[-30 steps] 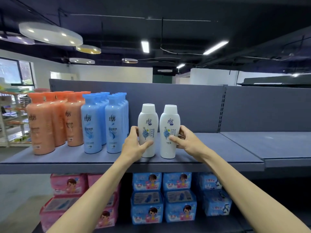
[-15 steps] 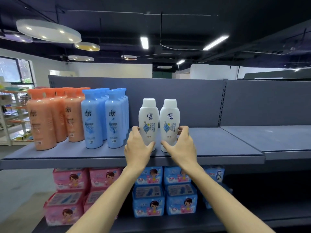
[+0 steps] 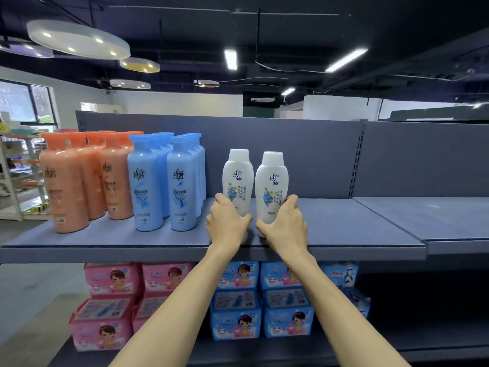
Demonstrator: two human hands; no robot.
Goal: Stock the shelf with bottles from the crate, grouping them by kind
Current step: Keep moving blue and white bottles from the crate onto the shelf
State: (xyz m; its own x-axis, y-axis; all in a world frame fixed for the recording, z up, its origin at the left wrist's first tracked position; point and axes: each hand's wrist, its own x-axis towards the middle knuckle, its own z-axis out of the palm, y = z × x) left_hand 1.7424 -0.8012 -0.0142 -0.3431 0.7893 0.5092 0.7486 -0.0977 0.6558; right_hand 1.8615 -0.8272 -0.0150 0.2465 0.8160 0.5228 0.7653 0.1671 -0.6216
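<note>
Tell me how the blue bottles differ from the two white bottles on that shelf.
The blue bottles are taller, with blue caps; the white bottles are shorter, with white caps. The blue bottles stand in rows running back on the shelf, untouched; the white bottles stand as a single pair, the left hand and right hand each curled round one at its base. Both kinds stand upright, labels forward, with the same logo.
</note>
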